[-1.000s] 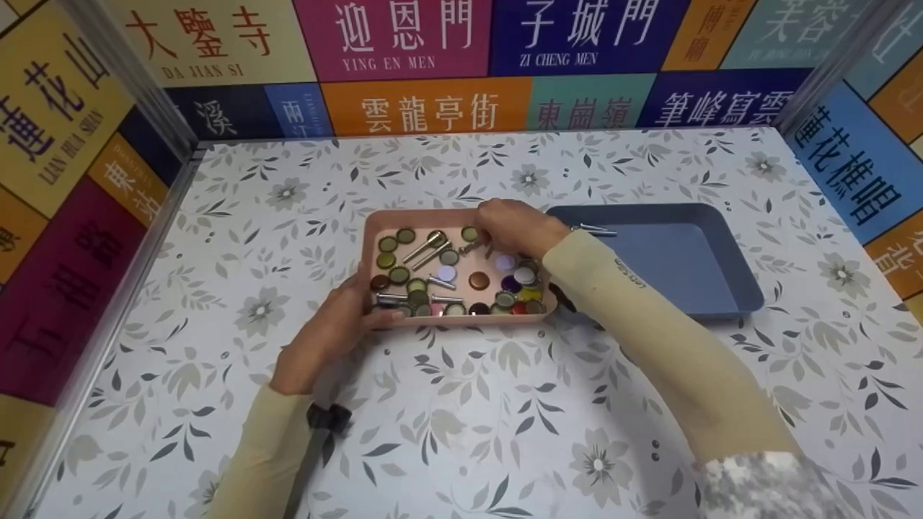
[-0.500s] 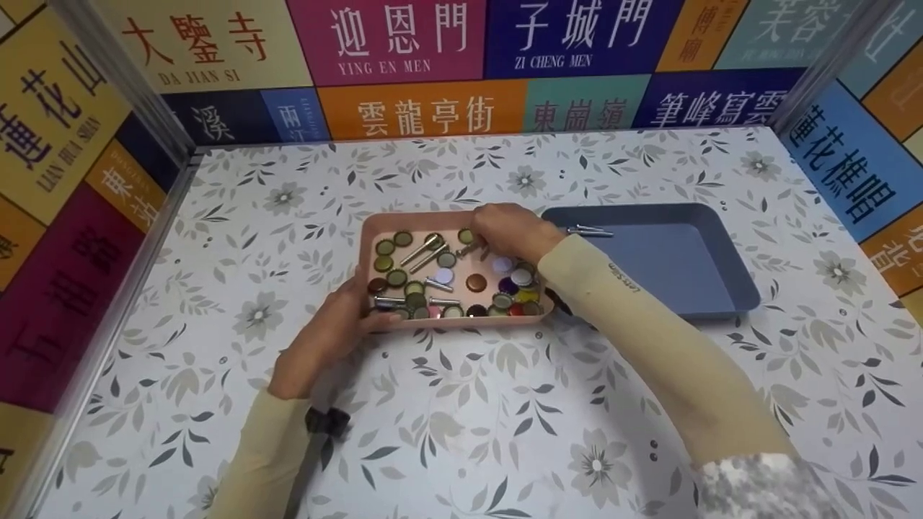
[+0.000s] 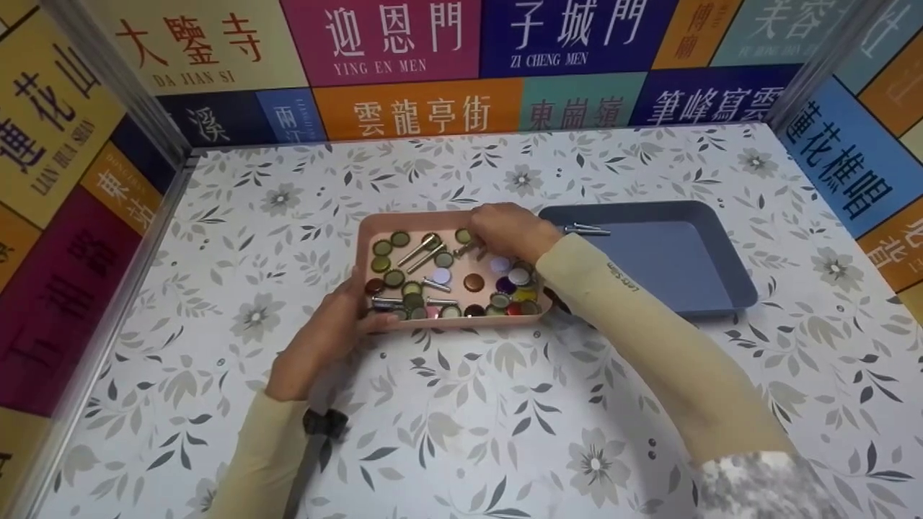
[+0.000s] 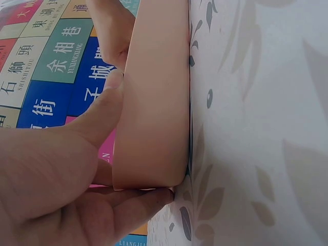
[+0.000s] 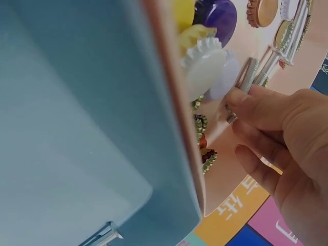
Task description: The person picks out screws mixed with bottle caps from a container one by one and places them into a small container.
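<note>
A pink tray [image 3: 461,324] holds several bottle caps [image 3: 473,282] and several metal bolts [image 3: 416,249]. My left hand [image 3: 324,339] grips its left end; in the left wrist view the thumb lies along the rim and the fingers press the outer end wall [image 4: 154,113]. Reaching in over the tray's back right part, my right hand [image 3: 510,232] pinches a threaded bolt [image 5: 249,74] between thumb and fingers. White and purple caps [image 5: 220,20] lie close by that bolt. Part of the tray's right end is hidden behind the right wrist.
A blue-grey tray [image 3: 670,267] stands directly to the right, partly behind the right forearm, with bolts [image 3: 593,230] at its back left. Both trays stand on a floral-patterned table [image 3: 461,404]. Printed panels [image 3: 404,43] wall the back and sides.
The view has shifted slightly. Both hands stay almost where they were, the left at the pink tray's end, the right at the bolt.
</note>
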The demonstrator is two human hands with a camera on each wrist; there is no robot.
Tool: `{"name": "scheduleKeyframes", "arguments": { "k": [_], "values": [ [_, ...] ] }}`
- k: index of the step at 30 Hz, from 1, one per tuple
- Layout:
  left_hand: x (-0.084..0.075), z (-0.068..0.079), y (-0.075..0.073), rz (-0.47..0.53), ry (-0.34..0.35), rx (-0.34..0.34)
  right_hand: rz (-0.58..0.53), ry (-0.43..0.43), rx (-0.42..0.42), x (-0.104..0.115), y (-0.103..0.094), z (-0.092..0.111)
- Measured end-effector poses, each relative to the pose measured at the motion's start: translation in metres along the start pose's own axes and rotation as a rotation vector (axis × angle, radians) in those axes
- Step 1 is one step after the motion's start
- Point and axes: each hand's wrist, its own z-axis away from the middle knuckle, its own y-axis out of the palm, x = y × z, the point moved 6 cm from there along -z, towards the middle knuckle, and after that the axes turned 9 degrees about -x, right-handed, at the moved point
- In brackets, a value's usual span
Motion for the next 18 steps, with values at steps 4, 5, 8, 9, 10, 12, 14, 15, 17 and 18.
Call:
{"name": "scheduleKeyframes", "arguments": {
  "k": [4, 5, 8, 9, 10, 12, 14, 15, 17, 18],
  "values": [
    [0.0, 0.0003, -0.0007, 0.014, -0.003, -0.001, -0.004, 0.008, 0.009, -0.0009, -0.0002, -0.0003],
    [0.0001, 0.0002, -0.0006, 0.022, -0.004, 0.0, -0.004, 0.011, 0.012, -0.0014, 0.0002, -0.0004],
    [0.0001, -0.0005, -0.0004, 0.026, 0.001, 0.0, -0.006, 0.023, 0.022, -0.0023, 0.001, -0.0003],
    [0.0001, -0.0009, -0.0002, 0.029, 0.002, 0.001, -0.005, 0.028, 0.025, -0.0024, 0.0011, -0.0003],
    [0.0001, -0.0014, -0.0001, 0.033, 0.0, -0.001, -0.004, 0.031, 0.028, -0.0026, 0.0012, -0.0003],
    [0.0002, -0.002, 0.0002, 0.035, 0.002, -0.004, -0.003, 0.035, 0.031, -0.0025, 0.001, 0.0],
    [0.0, -0.0021, 0.0005, 0.035, 0.004, -0.006, 0.008, 0.024, 0.026, -0.0018, 0.0003, 0.0004],
    [-0.0001, -0.002, 0.0006, 0.039, 0.006, -0.006, 0.016, 0.018, 0.025, -0.0013, -0.0002, 0.0005],
    [-0.0004, -0.0011, 0.0007, 0.033, 0.013, -0.008, 0.038, -0.002, 0.018, 0.0002, -0.0015, 0.001],
    [-0.0004, -0.0006, 0.0008, 0.029, 0.015, -0.009, 0.05, -0.011, 0.017, 0.0009, -0.002, 0.0011]
  ]
}}
